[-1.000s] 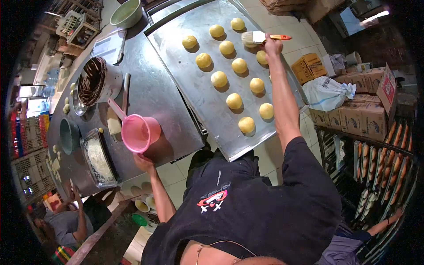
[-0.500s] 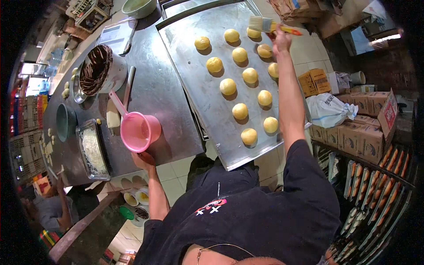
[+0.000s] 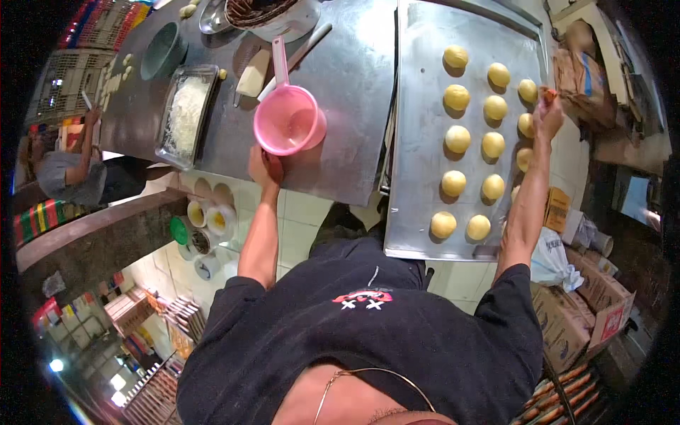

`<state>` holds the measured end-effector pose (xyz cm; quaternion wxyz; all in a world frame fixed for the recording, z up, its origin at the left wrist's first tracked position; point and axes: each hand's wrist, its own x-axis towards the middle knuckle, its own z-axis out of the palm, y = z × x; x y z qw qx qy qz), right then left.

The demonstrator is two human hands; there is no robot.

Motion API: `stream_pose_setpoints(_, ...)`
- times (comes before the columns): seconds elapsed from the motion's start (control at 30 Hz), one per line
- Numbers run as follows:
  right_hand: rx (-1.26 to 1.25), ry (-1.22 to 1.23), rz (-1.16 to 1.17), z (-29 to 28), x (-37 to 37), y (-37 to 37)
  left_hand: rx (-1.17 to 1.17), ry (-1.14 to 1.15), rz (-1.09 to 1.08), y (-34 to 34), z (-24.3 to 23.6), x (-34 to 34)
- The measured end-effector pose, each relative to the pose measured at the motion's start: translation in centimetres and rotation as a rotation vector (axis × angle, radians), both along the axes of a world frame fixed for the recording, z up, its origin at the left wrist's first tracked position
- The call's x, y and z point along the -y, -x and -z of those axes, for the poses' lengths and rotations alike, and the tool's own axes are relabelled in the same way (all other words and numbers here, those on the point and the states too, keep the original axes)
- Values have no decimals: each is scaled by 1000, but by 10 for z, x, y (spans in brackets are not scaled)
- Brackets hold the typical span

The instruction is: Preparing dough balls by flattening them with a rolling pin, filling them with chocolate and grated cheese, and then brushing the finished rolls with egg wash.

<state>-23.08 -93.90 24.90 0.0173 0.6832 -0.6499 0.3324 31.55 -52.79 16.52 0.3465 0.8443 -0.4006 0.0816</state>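
Note:
My left hand grips the near side of a pink plastic dipper at the table's front edge; the dipper's fingers-side is partly hidden behind its wall. The dipper's handle points away from me and a little liquid shows inside. My right hand is closed around a pastry brush, of which only the orange handle end shows; its bristles are out of sight. This hand is over the right edge of a large metal baking tray, beside the right row of round yellow dough balls.
Left of the dipper lie a pale block and a tray of white shreds. Beyond stand a chocolate-smeared pot and a green bowl. Cardboard boxes sit right; another person is far left.
The view has turned, shifting table and tray within it. My right hand has come nearer along the tray's right side, and the brush's bristles no longer show. My left hand stays on the dipper.

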Motion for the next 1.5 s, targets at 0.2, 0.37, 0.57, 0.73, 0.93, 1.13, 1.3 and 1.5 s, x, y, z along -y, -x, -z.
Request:
stream_pose_setpoints(0.2,807,100,-103,-24,2,-62,-10,39,-33,-9,2,-18)
stream_pose_setpoints(0.37,1297,-146,58,36,29,-38,36,-6,38,10,-11,12)
stream_pose_setpoints(0.57,498,382,-91,-14,-34,-105,-9,-36,-40,8,-15,-2)
stream_pose_setpoints(0.73,176,148,-198,-4,-32,-91,55,-75,-18,5,-12,1)
stream_pose_setpoints(0.93,1528,39,-183,-32,-27,-126,79,-71,-48,10,-25,-1)
stream_pose_setpoints(1.13,1127,-273,-26,27,-13,-177,8,-38,-40,4,-15,-6)
stream_pose_setpoints(1.3,605,327,-162,-4,-39,-192,1,-114,-53,8,-18,-1)
stream_pose_setpoints(1.5,380,116,-338,-33,-65,-211,-109,-17,-34,-12,10,-12)
